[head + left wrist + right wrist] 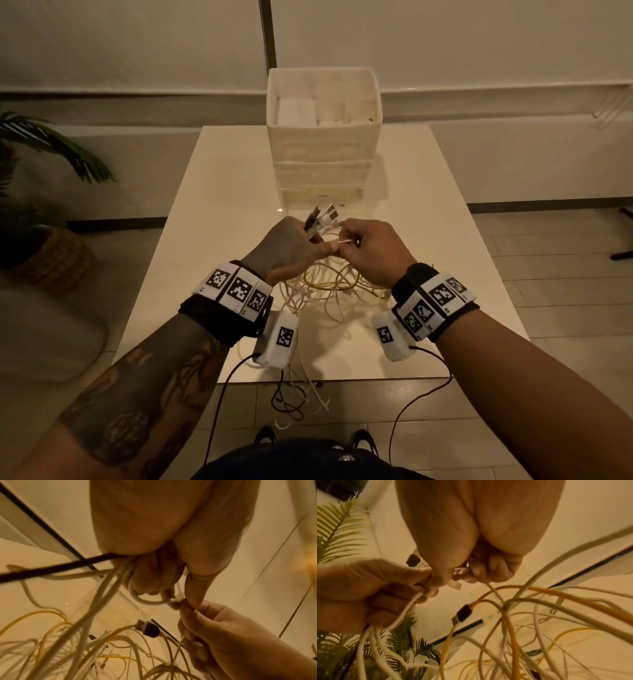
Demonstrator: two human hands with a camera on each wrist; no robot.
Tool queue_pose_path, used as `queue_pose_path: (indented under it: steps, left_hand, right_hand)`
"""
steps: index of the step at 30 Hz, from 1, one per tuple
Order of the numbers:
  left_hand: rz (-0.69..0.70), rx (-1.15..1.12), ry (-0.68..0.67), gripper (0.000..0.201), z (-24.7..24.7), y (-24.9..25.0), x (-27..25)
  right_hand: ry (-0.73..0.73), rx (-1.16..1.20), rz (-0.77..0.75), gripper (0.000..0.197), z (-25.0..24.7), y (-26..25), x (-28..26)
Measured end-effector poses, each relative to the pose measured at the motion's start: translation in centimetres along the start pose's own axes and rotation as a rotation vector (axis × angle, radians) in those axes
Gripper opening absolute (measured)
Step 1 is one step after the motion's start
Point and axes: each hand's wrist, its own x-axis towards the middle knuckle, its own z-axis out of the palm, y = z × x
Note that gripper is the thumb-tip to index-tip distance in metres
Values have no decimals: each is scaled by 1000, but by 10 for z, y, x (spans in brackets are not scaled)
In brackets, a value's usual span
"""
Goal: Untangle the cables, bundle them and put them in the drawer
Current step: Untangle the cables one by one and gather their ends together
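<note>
Left hand (291,246): fist round gathered plug ends.
Right hand (373,250): pinching one white end.
Cables (329,291): tangled, hanging over the table (445,240).
Advice: draw slowly — never yank knots.

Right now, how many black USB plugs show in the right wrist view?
2. One black plug hangs free on a yellow cable in the tangle; the other pokes out above the left hand. Others may be hidden.

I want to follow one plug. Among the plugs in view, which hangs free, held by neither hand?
The black plug on the yellow cable: it dangles below both hands, while the other plugs stick up from the left hand.
</note>
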Motion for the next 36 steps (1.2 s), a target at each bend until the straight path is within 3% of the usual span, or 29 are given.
queue_pose_path:
  steps: [3,8,11,20,24,29,36]
  left_hand:
    - [34,-55,-2,32,2,4,-3]
    - [42,-313,173,34,3,5,-1]
    - [29,-396,190,33,1,4,-1]
    - [50,-254,185,31,18,4,-1]
    - [48,-297,159,18,22,9,-3]
    - [7,-250,203,27,31,4,3]
    - [31,-239,184,26,32,2,6]
  right_hand:
    - [-22,-18,21,33,7,4,0]
    - [-113,-18,179,73,7,14,3]
    - [-93,-2,239,62,5,24,3]
    - [-26,70,132,33,-8,-6,14]
    - [-33,256,202,29,-13,-14,21]
    - [-85,662,269,37,-10,-18,19]
    - [-185,777,258,32,-3,-17,16]
